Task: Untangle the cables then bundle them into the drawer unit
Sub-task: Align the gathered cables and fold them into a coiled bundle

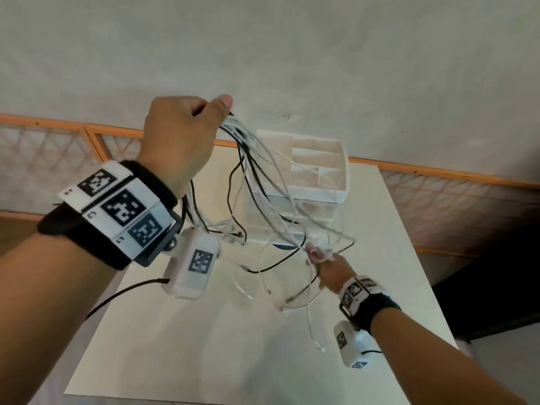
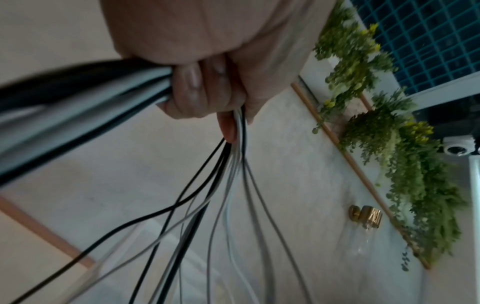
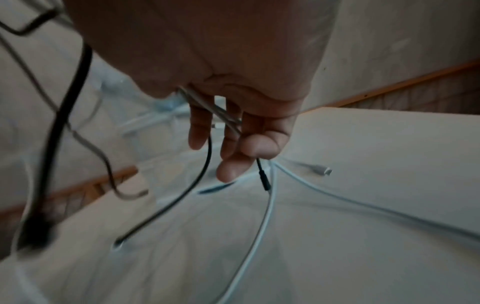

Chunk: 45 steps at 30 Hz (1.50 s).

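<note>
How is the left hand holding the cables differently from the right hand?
The left hand is raised high above the table, while the right hand is low, near the drawer unit. The left hand grips the whole bundle of cables in a closed fist; the right hand pinches only a few strands between thumb and fingers, other fingers loose. Both wear wristbands with black-and-white markers, and both hold black and white cables.

my cables [image 1: 263, 171] feel like smooth rubbery plastic, drawer unit [image 1: 318, 182] is clear glossy plastic, table [image 1: 204, 346] matt white
</note>
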Each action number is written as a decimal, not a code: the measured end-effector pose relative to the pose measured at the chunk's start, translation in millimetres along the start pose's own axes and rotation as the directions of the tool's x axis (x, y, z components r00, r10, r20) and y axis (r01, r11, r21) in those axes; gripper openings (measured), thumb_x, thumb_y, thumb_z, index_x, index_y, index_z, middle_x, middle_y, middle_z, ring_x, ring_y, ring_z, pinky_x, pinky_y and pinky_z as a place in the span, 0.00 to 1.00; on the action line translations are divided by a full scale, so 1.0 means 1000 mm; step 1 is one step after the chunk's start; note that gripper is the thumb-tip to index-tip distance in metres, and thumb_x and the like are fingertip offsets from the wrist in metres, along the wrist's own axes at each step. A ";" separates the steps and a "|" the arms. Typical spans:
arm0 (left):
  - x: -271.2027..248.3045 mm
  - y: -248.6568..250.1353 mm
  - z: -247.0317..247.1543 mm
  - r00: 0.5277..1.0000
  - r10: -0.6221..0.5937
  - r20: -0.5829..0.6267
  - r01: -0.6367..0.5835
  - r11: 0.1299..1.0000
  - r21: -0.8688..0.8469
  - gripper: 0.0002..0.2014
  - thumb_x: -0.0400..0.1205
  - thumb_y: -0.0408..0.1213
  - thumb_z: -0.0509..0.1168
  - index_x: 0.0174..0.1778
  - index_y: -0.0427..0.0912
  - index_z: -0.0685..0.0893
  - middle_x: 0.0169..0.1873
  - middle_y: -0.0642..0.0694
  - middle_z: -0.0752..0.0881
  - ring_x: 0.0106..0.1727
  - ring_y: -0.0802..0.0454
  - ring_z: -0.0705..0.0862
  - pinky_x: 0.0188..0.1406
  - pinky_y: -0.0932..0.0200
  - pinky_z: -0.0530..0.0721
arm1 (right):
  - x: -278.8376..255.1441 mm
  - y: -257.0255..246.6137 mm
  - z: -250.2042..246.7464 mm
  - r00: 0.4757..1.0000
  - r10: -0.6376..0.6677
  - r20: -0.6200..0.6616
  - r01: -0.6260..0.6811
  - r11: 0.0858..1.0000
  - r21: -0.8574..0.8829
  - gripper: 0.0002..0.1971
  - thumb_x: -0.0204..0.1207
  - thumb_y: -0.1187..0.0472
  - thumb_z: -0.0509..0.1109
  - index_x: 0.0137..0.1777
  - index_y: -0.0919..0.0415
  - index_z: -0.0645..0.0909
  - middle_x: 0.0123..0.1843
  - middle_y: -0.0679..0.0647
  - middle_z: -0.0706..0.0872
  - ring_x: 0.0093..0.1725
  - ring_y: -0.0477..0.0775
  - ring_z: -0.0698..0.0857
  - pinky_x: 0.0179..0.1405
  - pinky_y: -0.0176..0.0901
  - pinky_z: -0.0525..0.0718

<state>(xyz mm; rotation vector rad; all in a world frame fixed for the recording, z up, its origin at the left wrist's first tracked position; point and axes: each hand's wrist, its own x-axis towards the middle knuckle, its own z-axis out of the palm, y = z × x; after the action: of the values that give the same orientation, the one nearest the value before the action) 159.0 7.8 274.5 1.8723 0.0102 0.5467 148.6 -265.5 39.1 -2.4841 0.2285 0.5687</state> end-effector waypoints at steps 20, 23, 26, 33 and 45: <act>-0.004 -0.013 0.036 0.997 -0.066 0.049 0.070 0.995 -0.076 0.28 0.82 0.51 0.70 0.26 0.32 0.71 0.19 0.47 0.60 0.24 0.47 0.59 0.29 0.55 0.65 | -0.031 0.016 -0.059 0.985 -0.082 -0.151 0.064 0.991 -0.119 0.31 0.70 0.61 0.74 0.75 0.47 0.75 0.70 0.50 0.82 0.59 0.50 0.83 0.65 0.42 0.78; -0.015 -0.013 0.045 0.994 -0.033 0.107 0.044 0.993 -0.105 0.30 0.82 0.50 0.69 0.29 0.27 0.69 0.23 0.42 0.59 0.24 0.48 0.58 0.30 0.52 0.62 | -0.039 -0.044 -0.078 0.882 -0.341 -0.326 0.404 0.903 0.149 0.26 0.75 0.59 0.74 0.73 0.45 0.77 0.58 0.39 0.85 0.30 0.35 0.80 0.43 0.38 0.81; -0.022 -0.008 0.049 0.991 0.005 0.132 0.010 0.994 -0.112 0.30 0.82 0.50 0.69 0.28 0.28 0.67 0.24 0.40 0.59 0.26 0.47 0.58 0.31 0.52 0.62 | -0.041 -0.088 -0.074 0.792 -0.467 -0.393 0.563 0.808 0.176 0.11 0.79 0.54 0.73 0.60 0.51 0.86 0.52 0.42 0.90 0.29 0.34 0.80 0.40 0.38 0.83; -0.008 0.008 0.020 0.999 0.019 0.037 -0.013 0.985 -0.171 0.28 0.82 0.50 0.69 0.25 0.36 0.66 0.24 0.41 0.58 0.28 0.39 0.57 0.29 0.57 0.63 | -0.006 -0.027 -0.028 0.980 -0.135 -0.147 0.098 0.967 -0.234 0.15 0.81 0.55 0.61 0.37 0.60 0.83 0.43 0.58 0.92 0.41 0.58 0.88 0.49 0.45 0.86; -0.003 0.005 0.009 0.999 -0.033 0.039 0.039 0.984 -0.172 0.28 0.82 0.50 0.70 0.21 0.44 0.65 0.23 0.42 0.60 0.20 0.49 0.57 0.29 0.52 0.72 | -0.007 0.031 -0.072 0.837 0.250 -0.486 -0.217 0.968 0.125 0.15 0.77 0.49 0.76 0.54 0.60 0.89 0.57 0.63 0.91 0.48 0.60 0.81 0.49 0.40 0.75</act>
<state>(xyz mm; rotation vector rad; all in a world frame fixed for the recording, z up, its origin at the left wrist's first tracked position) 158.6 -2.9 275.5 1.7087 -0.0267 0.4742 158.6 -331.8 79.7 -2.5115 0.7492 -0.0100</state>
